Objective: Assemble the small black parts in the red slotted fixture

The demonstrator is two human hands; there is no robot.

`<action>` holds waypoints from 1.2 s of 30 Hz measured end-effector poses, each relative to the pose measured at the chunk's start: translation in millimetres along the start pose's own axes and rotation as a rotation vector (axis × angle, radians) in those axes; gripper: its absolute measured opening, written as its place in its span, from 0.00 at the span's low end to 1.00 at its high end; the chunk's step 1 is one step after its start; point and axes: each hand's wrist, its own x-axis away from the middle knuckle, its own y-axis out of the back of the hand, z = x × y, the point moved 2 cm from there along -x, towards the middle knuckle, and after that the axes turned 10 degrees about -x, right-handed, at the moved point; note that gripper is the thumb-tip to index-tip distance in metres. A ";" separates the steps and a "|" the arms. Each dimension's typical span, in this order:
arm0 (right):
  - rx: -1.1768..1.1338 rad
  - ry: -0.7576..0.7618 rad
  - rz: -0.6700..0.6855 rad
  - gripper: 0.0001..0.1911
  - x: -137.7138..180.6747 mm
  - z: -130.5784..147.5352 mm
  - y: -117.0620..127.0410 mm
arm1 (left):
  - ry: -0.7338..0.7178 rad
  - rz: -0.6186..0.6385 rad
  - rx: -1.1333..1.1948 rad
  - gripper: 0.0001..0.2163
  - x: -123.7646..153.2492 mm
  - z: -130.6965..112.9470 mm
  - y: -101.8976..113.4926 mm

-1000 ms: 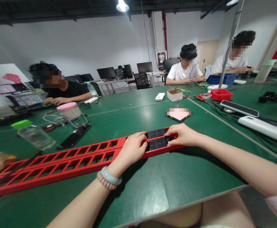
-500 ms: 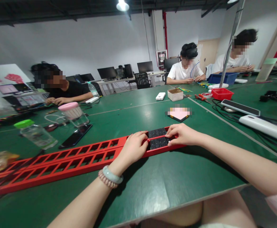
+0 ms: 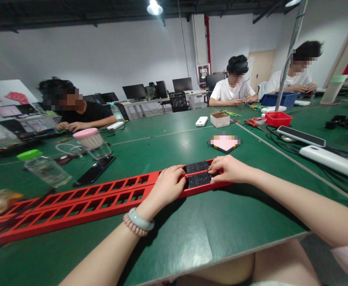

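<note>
A long red slotted frame [image 3: 102, 193] lies slantwise across the green table. Two rows of black square blocks [image 3: 198, 180] sit in its slots near the right end, between my hands. My left hand [image 3: 168, 183] lies over the frame just left of these blocks, its fingers curled round the frame. At the right end, my right hand [image 3: 227, 169] is closed with thumb and fingertips pressed at the last black blocks. Its fingers partly cover the spot where they touch. The slots left of my left hand hold no black blocks.
Left of the frame stand a green-lidded jar [image 3: 47, 171] and a pink-lidded jar [image 3: 93, 145], beside a dark phone [image 3: 95, 171]. Beyond my hands are a small white box [image 3: 220, 119] and a red bin [image 3: 278, 118]. A white power strip [image 3: 331, 159] lies right. Several people work around the table.
My hands and the red frame stay in nearly the same place. My right fingertips shift very slightly at the black blocks.
</note>
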 end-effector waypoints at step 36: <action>-0.001 0.025 0.062 0.10 -0.6 3.3 1.1 | 0.019 0.003 0.046 0.09 -1.5 1.3 -0.6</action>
